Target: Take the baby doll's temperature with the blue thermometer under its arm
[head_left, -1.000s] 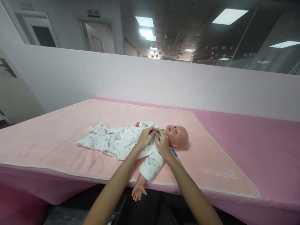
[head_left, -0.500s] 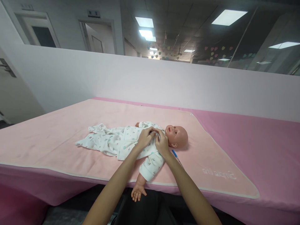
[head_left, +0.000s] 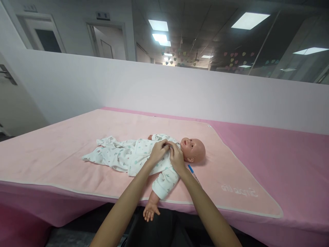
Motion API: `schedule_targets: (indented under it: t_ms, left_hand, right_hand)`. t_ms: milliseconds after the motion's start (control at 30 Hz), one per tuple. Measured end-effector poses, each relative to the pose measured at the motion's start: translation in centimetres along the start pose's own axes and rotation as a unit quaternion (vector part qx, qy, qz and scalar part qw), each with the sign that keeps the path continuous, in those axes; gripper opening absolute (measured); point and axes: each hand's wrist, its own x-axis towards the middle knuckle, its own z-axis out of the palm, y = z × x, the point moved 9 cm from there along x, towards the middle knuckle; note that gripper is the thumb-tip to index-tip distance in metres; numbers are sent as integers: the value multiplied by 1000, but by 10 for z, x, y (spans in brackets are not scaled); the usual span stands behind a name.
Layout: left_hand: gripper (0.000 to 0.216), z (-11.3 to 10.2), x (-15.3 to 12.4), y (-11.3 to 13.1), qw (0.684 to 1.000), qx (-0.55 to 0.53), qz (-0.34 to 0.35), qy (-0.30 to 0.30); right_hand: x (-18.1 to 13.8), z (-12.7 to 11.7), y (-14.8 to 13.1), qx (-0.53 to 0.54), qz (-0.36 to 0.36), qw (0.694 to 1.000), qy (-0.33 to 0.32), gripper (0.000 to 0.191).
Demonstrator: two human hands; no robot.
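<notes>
A baby doll (head_left: pixel 197 151) lies on its back, its head to the right, dressed in a white printed baby top (head_left: pixel 144 156) and matching trousers (head_left: pixel 116 157). Over the doll's upper chest, my left hand (head_left: pixel 159 151) and my right hand (head_left: pixel 176 156) meet with fingertips together. Both are closed on the front of the top near the neck; the exact spot they pinch is hidden by the fingers. One doll arm hangs past the table's near edge. Close to my right wrist lies a slim thermometer-like stick with a blue end (head_left: pixel 190 168), partly covered by my forearm.
A peach mat (head_left: pixel 64 147) with a pale border lies beneath the doll, on a pink cover (head_left: pixel 290 164). A white partition wall (head_left: pixel 180 91) rises behind, with glass above it. A door with a handle (head_left: pixel 9 77) stands at the far left.
My fingers have shifted slightly and drawn closer together at the top's neck. The doll stays in place; the view has moved very little.
</notes>
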Motion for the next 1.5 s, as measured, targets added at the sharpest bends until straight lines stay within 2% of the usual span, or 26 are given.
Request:
schedule_targets:
  t_ms: [500, 667, 933, 1233, 1500]
  left_hand:
    - [9, -3, -1, -1, 999, 30, -16, 10]
    - [9, -4, -2, 1, 1000, 24, -4, 20]
    - [8, -3, -2, 1, 1000, 10, -29, 4]
    - [10, -4, -1, 1, 1000, 2, 0, 18]
    - [9, -4, -2, -1, 1000, -10, -21, 15]
  right_hand:
    - [0, 3, 0, -20, -6, 1000, -6, 40]
    - [0, 3, -3, -13, -8, 1000, -12, 41]
    - [-1, 3, 1, -24, 0, 1000, 0, 38]
    - [0, 3, 1, -36, -1, 999, 2, 35]
    - [0, 4, 1, -56, 0, 998, -6, 34]
